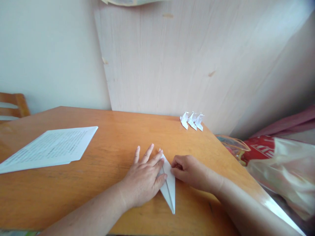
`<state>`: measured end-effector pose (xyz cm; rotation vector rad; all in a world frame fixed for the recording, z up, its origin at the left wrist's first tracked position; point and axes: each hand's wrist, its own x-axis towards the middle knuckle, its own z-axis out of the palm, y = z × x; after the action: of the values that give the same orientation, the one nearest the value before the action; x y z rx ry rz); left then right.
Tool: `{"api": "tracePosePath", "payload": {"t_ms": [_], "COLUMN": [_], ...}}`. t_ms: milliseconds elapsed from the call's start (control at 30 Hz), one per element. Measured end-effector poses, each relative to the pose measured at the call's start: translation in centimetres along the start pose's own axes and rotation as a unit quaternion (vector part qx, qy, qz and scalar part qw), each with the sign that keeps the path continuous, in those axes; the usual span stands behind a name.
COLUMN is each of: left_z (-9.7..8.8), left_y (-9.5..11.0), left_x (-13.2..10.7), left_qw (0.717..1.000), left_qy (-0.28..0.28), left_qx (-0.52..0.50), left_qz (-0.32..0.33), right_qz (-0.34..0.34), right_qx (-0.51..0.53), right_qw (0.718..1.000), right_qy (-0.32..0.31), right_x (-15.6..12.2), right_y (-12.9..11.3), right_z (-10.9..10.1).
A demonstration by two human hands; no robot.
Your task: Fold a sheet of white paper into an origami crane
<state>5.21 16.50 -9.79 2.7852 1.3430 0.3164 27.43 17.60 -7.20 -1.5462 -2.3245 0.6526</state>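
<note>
A white folded paper [169,186], narrow and pointed toward me, lies on the orange wooden table [110,147]. My left hand [145,175] lies flat on its left half with fingers stretched out, pressing it down. My right hand [188,170] sits at the paper's right edge with fingers curled, fingertips pressing on the fold. Part of the paper is hidden under my left hand.
Three small folded white paper figures [192,120] stand at the table's far edge by a pale wooden board [184,55]. A printed sheet [49,147] lies at the left. A plastic bag [278,164] sits off the table's right edge. A wooden chair [13,105] is at far left.
</note>
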Motion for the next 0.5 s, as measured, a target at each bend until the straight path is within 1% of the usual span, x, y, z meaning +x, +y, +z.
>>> {"api": "tracePosePath", "payload": {"t_ms": [167,367,500], "left_z": [-0.3,-0.9,-1.5], "left_y": [-0.2,0.2,0.4], "left_x": [0.0,0.1,0.3], "left_qw": [1.000,1.000,0.999], "left_qy": [-0.029,-0.021,-0.033], "left_qx": [-0.010,-0.010,-0.014], "left_qz": [0.000,0.003,0.009], "right_qz": [0.015,-0.001,-0.018], "right_qx": [-0.006,-0.015,0.005], "right_qw": [1.000,1.000,1.000], "right_qy": [0.005,0.007,0.017], "right_x": [-0.2,-0.3,-0.1], "right_y": [-0.5,-0.5,-0.2], "right_z": [0.3,0.8,1.1]}}
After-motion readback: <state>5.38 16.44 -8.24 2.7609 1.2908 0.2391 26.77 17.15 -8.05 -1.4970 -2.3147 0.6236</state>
